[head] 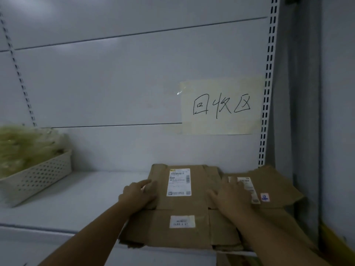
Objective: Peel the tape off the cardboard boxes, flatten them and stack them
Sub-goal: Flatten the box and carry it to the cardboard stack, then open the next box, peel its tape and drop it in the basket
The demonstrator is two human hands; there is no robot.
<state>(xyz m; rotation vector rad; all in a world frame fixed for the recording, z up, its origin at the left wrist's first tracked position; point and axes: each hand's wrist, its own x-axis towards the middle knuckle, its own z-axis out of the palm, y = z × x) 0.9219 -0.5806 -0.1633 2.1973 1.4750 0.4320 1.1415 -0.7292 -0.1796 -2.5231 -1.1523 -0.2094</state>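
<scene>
Head view: a person is pressing both hands onto flattened brown cardboard boxes lying on a pale grey metal shelf [80, 191], under a handwritten paper sign [221, 106] taped to the back panel. The top flattened brown cardboard box with white shipping labels [184, 206] is overhanging the shelf's front lip beneath the wrists, so it is likely to slide forward and drop if the pressure is coming off unevenly. It is also lying skewed over a second flattened brown cardboard box [276, 187] to the right of the right hand, so the stack risks ending up untidy. The left hand [137, 194] is lying open and flat, fingers spread, palm touching the top box's left edge and gripping nothing. The right hand [230, 198] is likewise lying open, palm down across the seam where the two boxes overlap. A white perforated plastic basket of pale green material [36, 175] is sitting well to the left of the left hand.
</scene>
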